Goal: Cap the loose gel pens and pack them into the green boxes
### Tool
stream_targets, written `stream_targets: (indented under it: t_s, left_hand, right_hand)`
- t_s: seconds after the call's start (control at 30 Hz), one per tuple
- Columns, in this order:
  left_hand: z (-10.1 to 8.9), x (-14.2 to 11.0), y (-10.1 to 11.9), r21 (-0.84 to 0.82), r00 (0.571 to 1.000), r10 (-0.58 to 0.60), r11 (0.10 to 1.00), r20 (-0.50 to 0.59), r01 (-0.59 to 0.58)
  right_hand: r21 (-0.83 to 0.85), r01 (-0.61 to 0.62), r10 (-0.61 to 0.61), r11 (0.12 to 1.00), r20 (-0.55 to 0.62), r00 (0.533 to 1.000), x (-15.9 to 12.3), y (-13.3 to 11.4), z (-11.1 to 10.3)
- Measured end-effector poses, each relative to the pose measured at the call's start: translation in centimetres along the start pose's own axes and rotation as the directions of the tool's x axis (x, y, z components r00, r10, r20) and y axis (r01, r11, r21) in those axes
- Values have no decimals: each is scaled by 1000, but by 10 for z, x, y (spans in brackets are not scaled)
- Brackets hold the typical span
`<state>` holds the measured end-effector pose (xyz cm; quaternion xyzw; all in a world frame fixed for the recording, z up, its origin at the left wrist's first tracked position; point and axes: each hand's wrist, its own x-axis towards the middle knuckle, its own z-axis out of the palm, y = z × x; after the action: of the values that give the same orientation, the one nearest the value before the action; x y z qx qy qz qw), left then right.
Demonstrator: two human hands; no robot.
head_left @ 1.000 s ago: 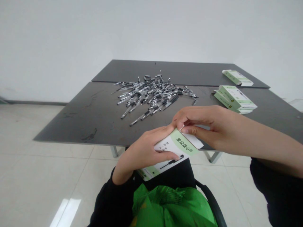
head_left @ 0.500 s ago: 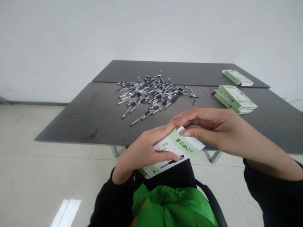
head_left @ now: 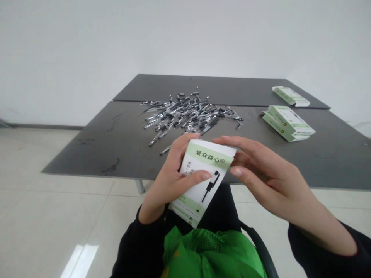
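A white and green pen box (head_left: pixel 199 186), printed with a black pen and characters, is tilted in front of my body just off the table's front edge. My left hand (head_left: pixel 169 173) grips it from the left, thumb across its printed face and fingers round its far side. At the box's upper right corner hovers my right hand (head_left: pixel 269 179), fingers curved and thumb apart from them. Its fingertips pass behind the top flap, and I cannot tell whether they touch it. Beyond the hands lies a loose pile of clear pens with black caps (head_left: pixel 185 114).
Two dark grey tables (head_left: pixel 95 143) stand end to end against a white wall. Stacked green and white boxes (head_left: pixel 290 121) lie on the right, and another box (head_left: pixel 291 95) farther back. A green mesh cloth (head_left: pixel 214 253) covers my lap.
The box has turned more upright, its printed face now towards me. My right hand has come off the top flap and moved slightly right, its thumb and fingers parting.
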<state>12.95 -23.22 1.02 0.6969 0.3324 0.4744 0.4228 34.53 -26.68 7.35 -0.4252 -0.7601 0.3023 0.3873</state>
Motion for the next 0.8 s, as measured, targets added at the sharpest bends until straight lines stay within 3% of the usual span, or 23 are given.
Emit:
stream_targets:
  t_s: [0.2,0.53,0.6,0.7,0.8]
  left_hand:
    - [8,0,-1,-9,999,-27,1000,22,28]
    - [14,2,-1,145,997,71,987,12,-72]
    - [24,3,-4,172,992,100,981,-73,-87]
    - [46,9,-2,134,954,100,989,-282,-64]
    - [68,21,6,37,958,0,999,-287,11]
  right_hand:
    - [167,1,32,986,-196,980,-17,15,23]
    - [318,-106,164,942,-161,973,-23,25,23]
    - [322,-140,200,936,-163,966,-31,28,30]
    - [278,-181,233,943,-165,958,-45,34,47]
    - [196,-179,221,964,-218,951,-52,45,48]
